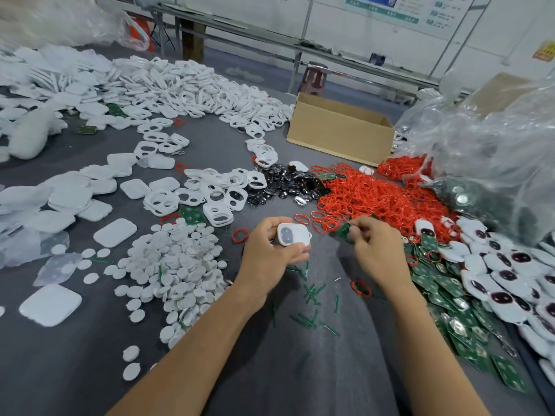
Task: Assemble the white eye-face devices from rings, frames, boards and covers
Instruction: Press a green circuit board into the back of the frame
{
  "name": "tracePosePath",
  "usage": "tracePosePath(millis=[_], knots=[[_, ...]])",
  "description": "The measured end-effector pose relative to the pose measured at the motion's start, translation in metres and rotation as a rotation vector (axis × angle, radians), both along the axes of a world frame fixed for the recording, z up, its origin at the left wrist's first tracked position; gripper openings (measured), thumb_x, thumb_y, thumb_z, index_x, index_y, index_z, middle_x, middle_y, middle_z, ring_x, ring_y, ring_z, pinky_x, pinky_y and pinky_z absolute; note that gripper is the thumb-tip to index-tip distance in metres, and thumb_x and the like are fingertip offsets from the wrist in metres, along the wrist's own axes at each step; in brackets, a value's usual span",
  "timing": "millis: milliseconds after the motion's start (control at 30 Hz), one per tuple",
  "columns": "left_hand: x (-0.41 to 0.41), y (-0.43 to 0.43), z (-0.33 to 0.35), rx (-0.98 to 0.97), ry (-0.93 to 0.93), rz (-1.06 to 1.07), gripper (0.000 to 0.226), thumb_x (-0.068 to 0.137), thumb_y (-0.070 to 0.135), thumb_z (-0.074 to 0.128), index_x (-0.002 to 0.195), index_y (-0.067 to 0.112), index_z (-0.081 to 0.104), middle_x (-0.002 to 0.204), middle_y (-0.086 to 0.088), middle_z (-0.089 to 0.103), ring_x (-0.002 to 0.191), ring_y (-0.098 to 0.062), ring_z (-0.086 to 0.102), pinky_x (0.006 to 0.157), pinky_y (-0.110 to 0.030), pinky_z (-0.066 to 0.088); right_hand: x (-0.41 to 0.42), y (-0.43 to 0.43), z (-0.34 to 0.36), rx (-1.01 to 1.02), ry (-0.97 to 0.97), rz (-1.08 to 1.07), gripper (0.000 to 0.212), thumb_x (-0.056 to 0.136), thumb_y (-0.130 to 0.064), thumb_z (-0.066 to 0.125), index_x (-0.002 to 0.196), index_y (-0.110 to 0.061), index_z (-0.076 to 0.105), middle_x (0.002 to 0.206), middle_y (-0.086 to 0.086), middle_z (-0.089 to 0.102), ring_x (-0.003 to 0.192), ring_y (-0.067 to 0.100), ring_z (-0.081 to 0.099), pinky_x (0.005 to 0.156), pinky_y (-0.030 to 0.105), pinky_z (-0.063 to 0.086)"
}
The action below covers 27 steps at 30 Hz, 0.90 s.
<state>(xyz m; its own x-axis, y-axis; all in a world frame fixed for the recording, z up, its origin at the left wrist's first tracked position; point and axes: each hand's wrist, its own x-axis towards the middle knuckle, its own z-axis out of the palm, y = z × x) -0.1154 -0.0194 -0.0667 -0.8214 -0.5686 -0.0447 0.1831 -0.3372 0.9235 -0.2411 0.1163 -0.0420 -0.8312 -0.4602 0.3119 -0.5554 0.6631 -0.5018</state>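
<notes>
My left hand [271, 253] grips a white device frame [292, 235] with two grey eye openings, held just above the grey table. My right hand [374, 247] pinches a small green circuit board [344, 231] a little to the right of the frame. Red rings [378, 199] lie heaped beyond my right hand. More green boards [444, 283] are spread to its right, beside finished white eye-face devices [507, 271]. White frames [216, 202] and white covers [75, 193] lie to the left.
A pile of white round discs [180, 265] sits left of my left arm. Green plastic offcuts [312, 295] litter the table between my arms. An open cardboard box [339, 130] stands behind, clear plastic bags [480, 145] at the right, dark shiny lenses [285, 184] in the middle.
</notes>
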Motion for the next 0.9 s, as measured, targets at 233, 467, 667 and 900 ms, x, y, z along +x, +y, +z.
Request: tracePosePath(millis=[233, 467, 667, 900], knots=[[0.001, 0.0, 0.001, 0.009, 0.017, -0.031, 0.037, 0.075, -0.015, 0.071, 0.102, 0.009, 0.061, 0.107, -0.022, 0.067, 0.092, -0.039, 0.069, 0.065, -0.03, 0.061, 0.029, -0.034, 0.025, -0.342, -0.3, 0.353, 0.009, 0.087, -0.005, 0.066, 0.084, -0.012, 0.068, 0.067, 0.008, 0.063, 0.06, 0.009, 0.054, 0.06, 0.02, 0.045], [0.0, -0.003, 0.0, -0.02, 0.008, -0.065, 0.039, 0.075, -0.016, 0.07, 0.104, 0.008, 0.063, 0.103, -0.014, 0.068, 0.082, -0.022, 0.068, 0.066, -0.028, 0.06, 0.035, -0.045, 0.016, -0.247, -0.225, 0.362, 0.006, 0.086, -0.007, 0.068, 0.083, -0.01, 0.072, 0.073, 0.009, 0.069, 0.066, 0.013, 0.056, 0.064, 0.023, 0.044], [0.002, -0.004, 0.002, 0.035, 0.034, -0.044, 0.037, 0.076, -0.017, 0.069, 0.107, 0.004, 0.063, 0.106, -0.021, 0.067, 0.074, -0.021, 0.069, 0.066, -0.027, 0.06, 0.034, -0.042, 0.016, -0.143, 0.001, 0.353, 0.012, 0.082, -0.013, 0.072, 0.093, -0.017, 0.077, 0.081, 0.0, 0.064, 0.072, 0.012, 0.056, 0.066, 0.014, 0.038], [0.002, -0.004, 0.002, 0.048, 0.02, -0.022, 0.036, 0.076, -0.016, 0.069, 0.099, 0.011, 0.063, 0.11, -0.023, 0.066, 0.077, -0.026, 0.069, 0.067, -0.028, 0.06, 0.029, -0.039, 0.022, -0.054, 0.037, 0.374, 0.013, 0.073, -0.01, 0.08, 0.086, -0.01, 0.075, 0.079, 0.0, 0.063, 0.063, 0.013, 0.057, 0.066, 0.023, 0.046]])
